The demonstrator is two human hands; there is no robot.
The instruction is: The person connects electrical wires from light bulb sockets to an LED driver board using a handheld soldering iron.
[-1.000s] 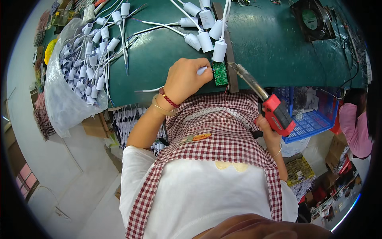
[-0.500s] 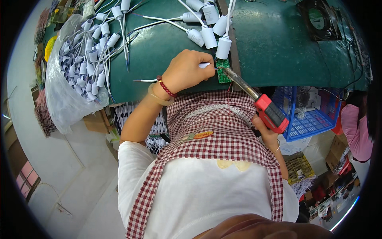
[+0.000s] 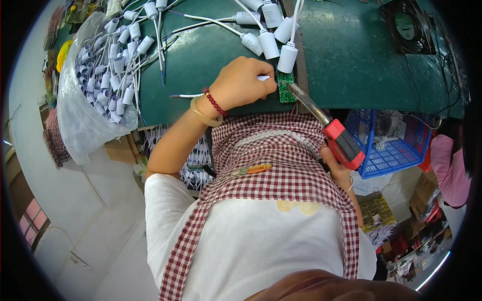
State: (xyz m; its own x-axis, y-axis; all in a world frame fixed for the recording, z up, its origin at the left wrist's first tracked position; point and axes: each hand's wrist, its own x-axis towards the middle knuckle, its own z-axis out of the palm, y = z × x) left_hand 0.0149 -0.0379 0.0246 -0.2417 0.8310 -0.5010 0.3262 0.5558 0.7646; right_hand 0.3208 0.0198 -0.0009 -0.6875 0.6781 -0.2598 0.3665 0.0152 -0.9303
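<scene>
A small green circuit board [image 3: 286, 94] lies near the front edge of the green bench, beside a dark wooden strip [image 3: 302, 75]. My left hand [image 3: 245, 83] is closed in a pinch at the board's left edge. Between its fingers shows part of a white lamp holder [image 3: 263, 78], mostly hidden by the hand. A white wire with a bluish end [image 3: 185, 96] sticks out left of the wrist. In my right hand [image 3: 333, 163], fingers wrapped round the handle, is a red and black soldering iron [image 3: 341, 143]. Its metal tip is at the board, close to my left fingertips.
White lamp holders [image 3: 268, 44] with wires lie just beyond the board. A clear plastic bag [image 3: 70, 115] full of them hangs at the left edge. A black fan [image 3: 407, 26] stands far right; below the bench is a blue basket [image 3: 391, 160]. A person's pink sleeve [image 3: 448, 170] shows right.
The bench things appear shifted slightly right and up at the middle. Both hands stay at the board, the iron's tip still against it, and their grips look the same.
</scene>
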